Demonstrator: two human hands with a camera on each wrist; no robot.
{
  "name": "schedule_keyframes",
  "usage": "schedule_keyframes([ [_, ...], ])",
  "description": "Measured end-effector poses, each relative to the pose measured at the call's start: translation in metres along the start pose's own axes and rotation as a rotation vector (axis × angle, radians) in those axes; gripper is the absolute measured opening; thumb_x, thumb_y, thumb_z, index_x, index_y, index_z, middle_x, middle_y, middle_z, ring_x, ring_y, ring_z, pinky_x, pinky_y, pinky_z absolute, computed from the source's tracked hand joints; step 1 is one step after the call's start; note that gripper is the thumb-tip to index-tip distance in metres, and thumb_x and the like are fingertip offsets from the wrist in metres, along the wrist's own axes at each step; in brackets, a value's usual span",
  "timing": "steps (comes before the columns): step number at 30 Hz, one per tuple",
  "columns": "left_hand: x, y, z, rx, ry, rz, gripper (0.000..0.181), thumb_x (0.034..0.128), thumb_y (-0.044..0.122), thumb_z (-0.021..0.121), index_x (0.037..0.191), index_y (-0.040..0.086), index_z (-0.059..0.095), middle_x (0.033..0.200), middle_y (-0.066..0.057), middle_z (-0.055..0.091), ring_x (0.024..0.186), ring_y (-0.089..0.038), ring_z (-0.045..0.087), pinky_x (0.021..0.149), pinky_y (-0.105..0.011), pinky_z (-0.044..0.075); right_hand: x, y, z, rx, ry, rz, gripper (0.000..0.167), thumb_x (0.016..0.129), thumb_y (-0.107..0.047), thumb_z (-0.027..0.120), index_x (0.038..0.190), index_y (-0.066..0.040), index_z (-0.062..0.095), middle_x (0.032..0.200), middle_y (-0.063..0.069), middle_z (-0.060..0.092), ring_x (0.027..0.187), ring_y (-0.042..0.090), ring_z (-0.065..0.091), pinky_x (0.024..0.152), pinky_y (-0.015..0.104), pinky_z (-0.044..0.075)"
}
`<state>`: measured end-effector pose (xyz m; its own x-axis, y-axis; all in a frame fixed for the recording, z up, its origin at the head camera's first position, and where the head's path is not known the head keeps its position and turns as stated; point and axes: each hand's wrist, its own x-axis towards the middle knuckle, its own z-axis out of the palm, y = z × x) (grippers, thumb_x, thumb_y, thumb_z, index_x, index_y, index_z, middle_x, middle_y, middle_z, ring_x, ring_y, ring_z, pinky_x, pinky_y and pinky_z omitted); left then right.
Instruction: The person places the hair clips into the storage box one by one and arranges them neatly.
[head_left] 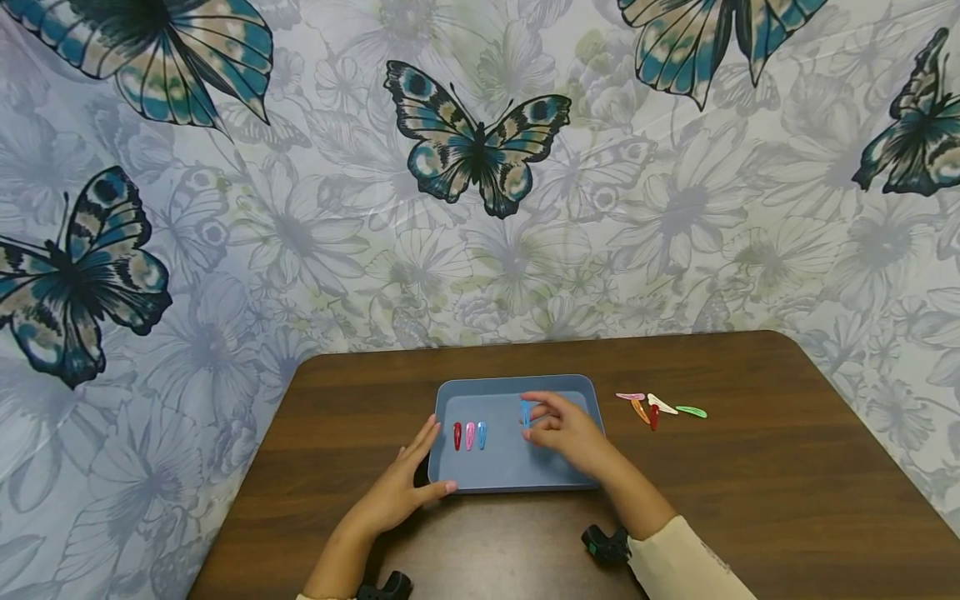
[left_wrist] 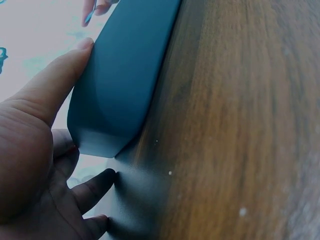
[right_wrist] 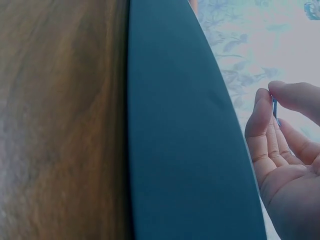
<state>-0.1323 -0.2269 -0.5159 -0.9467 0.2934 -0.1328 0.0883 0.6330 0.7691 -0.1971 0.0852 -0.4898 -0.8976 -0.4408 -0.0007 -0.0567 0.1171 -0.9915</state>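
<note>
Left hand (head_left: pixel 401 485), thumb and fingers spread, spans the near-left corner of the blue tray (head_left: pixel 510 472) on the table (head_left: pixel 480 546). A red clip (head_left: pixel 457 436), a pink clip (head_left: pixel 470 436) and a light-blue clip (head_left: pixel 482 436) line up nearer the tray's left edge. Right hand (head_left: pixel 566 433) pinches a blue snap hair clip (head_left: pixel 524 414) over the right half; setting it down seems the step, calling for a level lowering, then a loosened pinch. Loose clips (head_left: pixel 654 417) lie beyond the tray's right edge.
</note>
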Motion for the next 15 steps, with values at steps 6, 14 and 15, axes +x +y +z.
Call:
schedule_keyframes([
  [6, -0.0001, -0.0008, -0.0006, -0.005, -0.003, 0.002, 0.098, 0.0893, 0.046, 0.075, 0.164, 0.027, 0.014, 0.172, 0.008, 0.0, 0.159, -0.031, 0.006, 0.124, -0.065, -0.004, 0.0034, 0.0007, 0.0028, -0.021, 0.005, 0.001, 0.062, 0.089, -0.005, 0.074, 0.146, 0.0, 0.049, 0.115, 0.021, 0.059, 0.088, 0.01, 0.068, 0.075, 0.021, 0.058],
  [14, 0.001, -0.0028, 0.0004, -0.008, 0.004, 0.001, 0.098, 0.0889, 0.046, 0.075, 0.164, 0.028, 0.015, 0.172, 0.009, 0.001, 0.159, -0.032, 0.006, 0.124, -0.066, -0.005, 0.0074, 0.0001, 0.0084, -0.107, 0.032, 0.007, 0.06, 0.088, -0.008, 0.075, 0.144, -0.004, 0.054, 0.11, 0.014, 0.063, 0.087, 0.011, 0.067, 0.07, 0.02, 0.054],
  [15, 0.001, -0.0029, 0.0004, -0.01, 0.003, 0.001, 0.098, 0.089, 0.046, 0.075, 0.164, 0.028, 0.015, 0.172, 0.009, 0.001, 0.159, -0.032, 0.006, 0.124, -0.066, -0.005, 0.0078, 0.0002, 0.0092, -0.111, 0.034, 0.009, 0.059, 0.088, -0.008, 0.075, 0.143, -0.005, 0.054, 0.109, 0.014, 0.063, 0.086, 0.011, 0.067, 0.07, 0.02, 0.054],
])
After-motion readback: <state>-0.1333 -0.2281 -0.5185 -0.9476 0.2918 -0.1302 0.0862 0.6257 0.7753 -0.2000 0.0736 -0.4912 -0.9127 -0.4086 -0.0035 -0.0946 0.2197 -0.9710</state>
